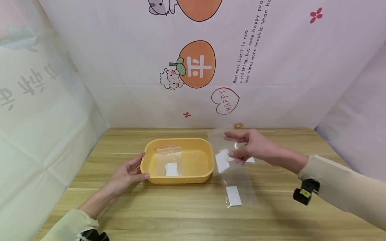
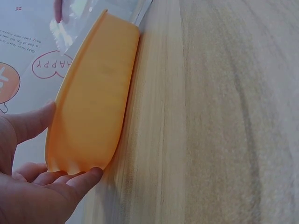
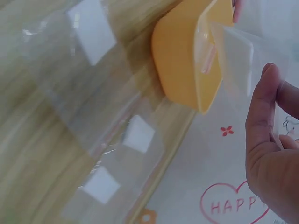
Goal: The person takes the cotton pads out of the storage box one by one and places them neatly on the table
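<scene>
My left hand (image 1: 128, 174) holds the left end of a yellow plastic basin (image 1: 178, 179), thumb at the rim and fingers against the end wall in the left wrist view. Inside the basin lies a clear zip bag (image 1: 161, 160) with a red strip along its top and white cards in it. Right of the basin, my right hand (image 1: 257, 147) pinches another clear bag (image 3: 238, 60) between thumb and forefinger. A white card (image 1: 222, 161) shows in this bag, which hangs beside the basin's right rim.
On the wooden table, a clear bag with a white card (image 1: 233, 195) lies front right of the basin. More bagged white cards (image 3: 101, 185) lie under the right hand. A printed cloth (image 1: 135, 107) stands behind the table, with pale cloth at both sides.
</scene>
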{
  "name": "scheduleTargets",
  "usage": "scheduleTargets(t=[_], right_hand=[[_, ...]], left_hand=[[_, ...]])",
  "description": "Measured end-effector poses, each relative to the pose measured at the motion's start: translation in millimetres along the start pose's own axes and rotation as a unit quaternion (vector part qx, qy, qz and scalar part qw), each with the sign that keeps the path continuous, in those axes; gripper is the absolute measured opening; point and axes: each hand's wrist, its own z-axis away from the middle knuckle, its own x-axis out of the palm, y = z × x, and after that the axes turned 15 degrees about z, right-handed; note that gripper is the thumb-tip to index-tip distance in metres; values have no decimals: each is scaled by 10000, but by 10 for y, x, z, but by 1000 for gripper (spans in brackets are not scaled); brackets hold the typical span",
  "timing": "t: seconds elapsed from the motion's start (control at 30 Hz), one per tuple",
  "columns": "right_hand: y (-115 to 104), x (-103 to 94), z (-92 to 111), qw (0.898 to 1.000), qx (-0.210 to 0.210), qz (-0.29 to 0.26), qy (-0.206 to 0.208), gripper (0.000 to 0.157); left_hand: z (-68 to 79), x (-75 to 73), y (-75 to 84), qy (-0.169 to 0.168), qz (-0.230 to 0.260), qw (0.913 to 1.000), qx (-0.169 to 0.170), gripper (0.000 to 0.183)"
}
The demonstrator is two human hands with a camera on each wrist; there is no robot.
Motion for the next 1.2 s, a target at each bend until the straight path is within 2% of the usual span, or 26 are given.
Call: scheduleTargets(t=[0.23,0.57,0.8,1.07,1.2], right_hand=[[380,-24,330,9997,165,-12,196,88],[942,0,721,9978,265,-610,22,86],[1211,17,829,9974,271,-667,-33,84],[1378,-4,862,9981,330,-504,-159,86],[1420,0,873,9991,400,-129,-104,87]], left_hand=[[2,0,4,-6,-3,10000,25,93],[-7,-5,-11,-79,69,9999,4,93],[-6,-12,9,-34,75,10000,16,94],[10,-7,30,-35,40,10000,23,93],[9,-4,23,-54,21,10000,37,94]])
